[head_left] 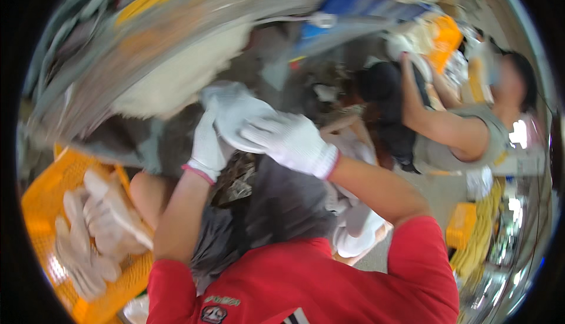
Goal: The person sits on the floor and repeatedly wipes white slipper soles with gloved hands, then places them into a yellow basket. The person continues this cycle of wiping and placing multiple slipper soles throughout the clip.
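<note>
Both my hands wear white knit gloves with pink-red cuffs. Between them is a smooth, pale grey, flat oblong piece (pixel 235 109), rounded at its ends, and motion blur keeps me from telling its kind. My left hand (pixel 207 147) grips its left side, with the fingers partly behind it. From the right, my right hand (pixel 285 143) presses its fingers on the lower right edge. Below the hands lie a dark plastic bag (pixel 288 197) and some crumpled brownish scraps (pixel 235 180).
An orange basket (pixel 41 218) at my left holds several pale, long, sole-like pieces (pixel 97 224). Ahead stands a large clear plastic sack (pixel 176 82) with whitish contents. A co-worker (pixel 465 124) in a grey sleeveless top sits at the right, beside heaped goods. Yellow bundles (pixel 482 230) lie farther right.
</note>
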### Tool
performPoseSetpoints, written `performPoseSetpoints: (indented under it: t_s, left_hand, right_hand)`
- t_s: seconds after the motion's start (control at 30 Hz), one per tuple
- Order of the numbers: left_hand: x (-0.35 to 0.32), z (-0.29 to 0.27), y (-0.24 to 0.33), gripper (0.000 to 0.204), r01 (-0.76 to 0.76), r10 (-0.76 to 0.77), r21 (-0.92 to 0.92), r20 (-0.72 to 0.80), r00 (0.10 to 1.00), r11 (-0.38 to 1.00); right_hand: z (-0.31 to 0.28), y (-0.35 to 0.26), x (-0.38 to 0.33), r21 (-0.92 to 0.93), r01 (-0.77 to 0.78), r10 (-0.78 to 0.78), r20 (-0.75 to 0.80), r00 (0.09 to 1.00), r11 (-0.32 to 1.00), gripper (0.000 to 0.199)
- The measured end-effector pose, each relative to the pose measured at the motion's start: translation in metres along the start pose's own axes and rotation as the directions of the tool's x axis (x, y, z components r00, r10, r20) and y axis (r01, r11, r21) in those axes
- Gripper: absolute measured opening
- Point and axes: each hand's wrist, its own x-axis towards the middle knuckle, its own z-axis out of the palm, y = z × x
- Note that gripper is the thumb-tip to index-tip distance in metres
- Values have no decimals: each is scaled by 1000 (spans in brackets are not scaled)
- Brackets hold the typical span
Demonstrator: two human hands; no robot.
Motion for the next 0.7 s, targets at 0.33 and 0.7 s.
performPoseSetpoints:
  t_s: [0.33,0.7]
  left_hand:
    - [22,-20,44,40,-290,302,88,-329,895,953]
    - [25,-60,3,52,18,777,998,-63,627,66]
  right_hand:
    - [53,-58,83,133,-217,221,-22,975,967,54]
    - [52,-52,114,-51,-195,192,-68,979,979,18]
